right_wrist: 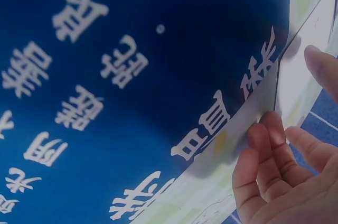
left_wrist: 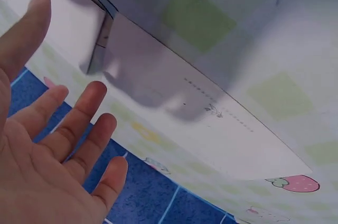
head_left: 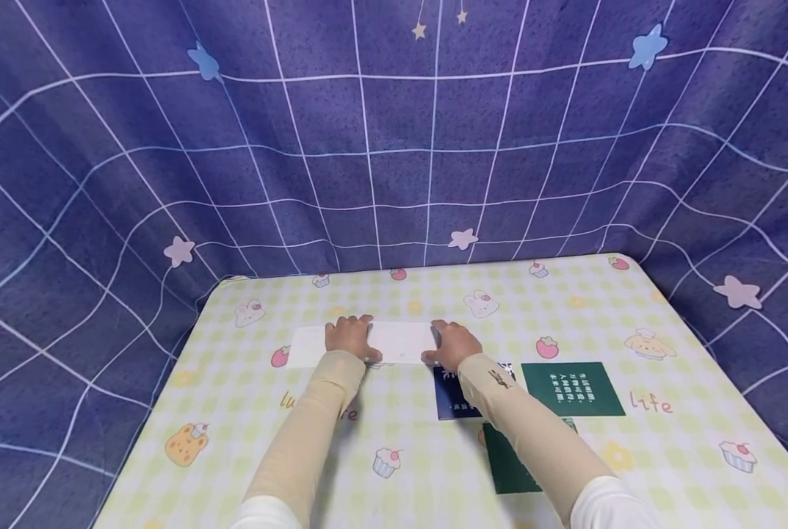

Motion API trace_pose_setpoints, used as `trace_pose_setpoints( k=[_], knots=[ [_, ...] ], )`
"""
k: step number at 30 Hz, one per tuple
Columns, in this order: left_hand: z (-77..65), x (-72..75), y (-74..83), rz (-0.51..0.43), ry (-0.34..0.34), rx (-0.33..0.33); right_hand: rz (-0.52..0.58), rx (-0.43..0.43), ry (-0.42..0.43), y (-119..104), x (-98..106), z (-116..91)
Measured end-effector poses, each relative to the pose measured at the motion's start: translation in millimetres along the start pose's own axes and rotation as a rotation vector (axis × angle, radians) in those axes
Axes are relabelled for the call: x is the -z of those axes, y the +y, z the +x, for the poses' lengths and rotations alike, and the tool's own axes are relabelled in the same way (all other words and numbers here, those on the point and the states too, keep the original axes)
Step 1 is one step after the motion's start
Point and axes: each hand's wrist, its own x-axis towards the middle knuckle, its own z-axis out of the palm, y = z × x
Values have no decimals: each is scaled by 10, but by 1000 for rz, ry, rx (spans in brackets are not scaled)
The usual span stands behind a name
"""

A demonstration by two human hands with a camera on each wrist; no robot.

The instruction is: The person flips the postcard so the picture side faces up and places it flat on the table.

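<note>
Two white cards lie side by side on the tablecloth, a left card (head_left: 306, 347) and a right card (head_left: 402, 342); in the left wrist view the left card (left_wrist: 174, 97) shows faint printed lines. My left hand (head_left: 349, 339) is over where they meet, its fingers spread apart in the left wrist view. At the far end of the right card is my right hand (head_left: 456, 345), thumb and fingers apart around that end; whether they touch it is unclear. Just below the right hand lies a dark blue card (right_wrist: 158, 76) with white characters, partly hidden by the forearm.
A green card (head_left: 573, 389) with white writing lies to the right of the blue one. Another green card (head_left: 509, 463) sits nearer, partly under the right forearm. A blue grid-patterned curtain (head_left: 394, 176) hangs behind the checked tablecloth (head_left: 235, 411).
</note>
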Motion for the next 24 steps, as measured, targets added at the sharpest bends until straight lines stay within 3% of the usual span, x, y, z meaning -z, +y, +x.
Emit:
trace_pose_setpoints(
  k=[15,24],
  knots=[
    [66,-75,-10,4,-64,2,18,-75,-44,50,-53,114],
    [126,-90,-20,-40,-35,-4,143,-126,-34,61,-28,157]
  ],
)
